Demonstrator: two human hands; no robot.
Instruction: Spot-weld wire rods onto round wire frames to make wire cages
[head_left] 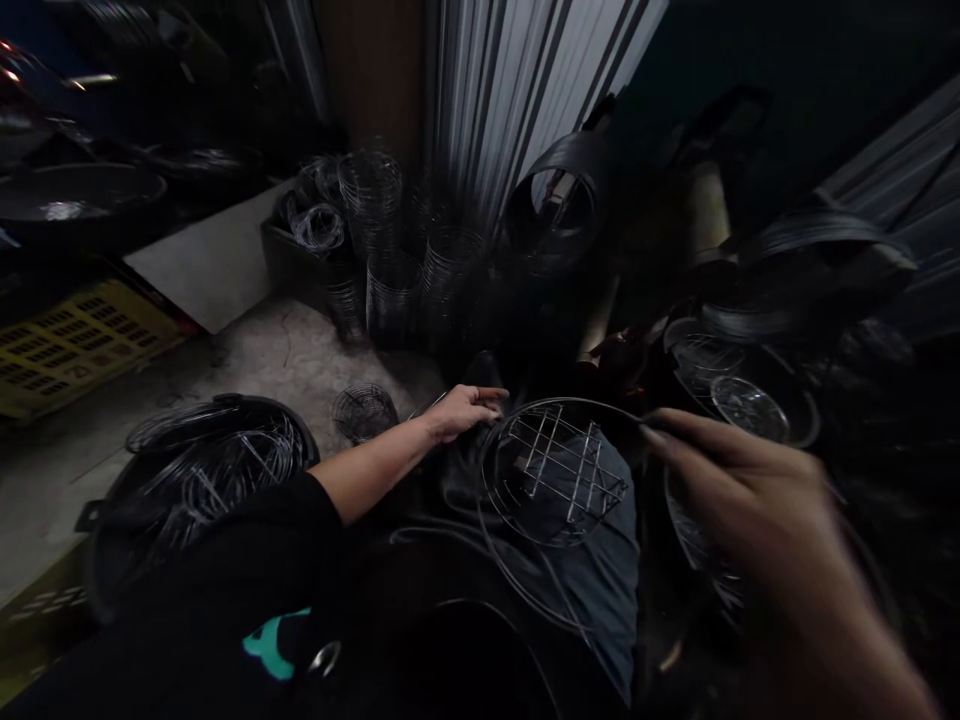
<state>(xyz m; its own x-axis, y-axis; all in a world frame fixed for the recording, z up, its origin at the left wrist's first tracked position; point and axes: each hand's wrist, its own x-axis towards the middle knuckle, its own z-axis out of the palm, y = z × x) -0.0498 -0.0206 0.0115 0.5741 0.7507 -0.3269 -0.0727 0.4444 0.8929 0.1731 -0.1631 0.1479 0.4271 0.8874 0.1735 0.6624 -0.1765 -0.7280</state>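
My right hand point(750, 490), slightly blurred, pinches a thin wire hoop point(486, 510) at its right side, thumb and finger closed together. At the hoop's upper left, my left hand point(465, 412) has its thumb and curled fingers on the wire, while the index finger points out to the right. Within the hoop's outline sits a round wire grid point(574, 465) of crossed straight wires. Both lie above my leg in grey-blue trousers point(611, 590). Whether the hoop is joined to the grid, I cannot tell.
To the left stands a black tub point(300, 430) of loose wire pieces, with a small wire basket point(365, 412) beside it. Stacked wire rings point(394, 295) stand behind. A yellow crate point(90, 340) is at far left. On the right, a basin point(806, 415) holds round wire pieces.
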